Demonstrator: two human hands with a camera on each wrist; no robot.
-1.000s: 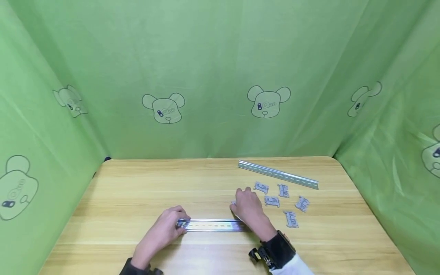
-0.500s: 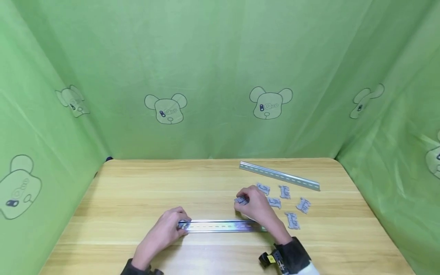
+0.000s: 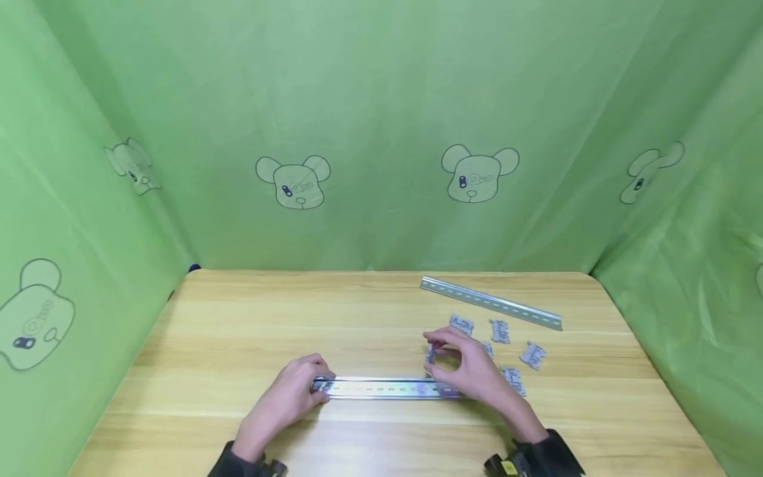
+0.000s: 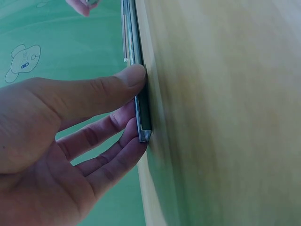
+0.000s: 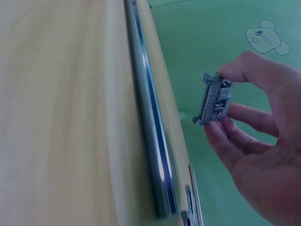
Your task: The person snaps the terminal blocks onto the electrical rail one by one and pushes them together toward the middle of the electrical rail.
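Observation:
A slotted metal DIN rail [image 3: 381,389] lies lengthwise in front of the person. My left hand [image 3: 289,391] grips its left end, the thumb on the near edge and fingers at the far edge; the left wrist view shows the thumb [image 4: 129,76] against the rail. Between thumb and fingertips, my right hand [image 3: 477,372] pinches a grey terminal block [image 5: 215,100]. That block is held up off the table, near the far side of the rail's right part. In the head view it stands nearly edge-on, partly covered by the fingers.
Several more grey terminal blocks lie spread to the right, among them one terminal block [image 3: 499,331] and another [image 3: 533,356]. The right hand partly covers some of them. Behind them a second DIN rail [image 3: 491,303] lies slanted. Green curtains [image 3: 369,132] surround the table.
My right hand has lifted the terminal block from the table, turned it and brought it slightly right. The left hand keeps its hold on the rail's end. The head view has shifted a little.

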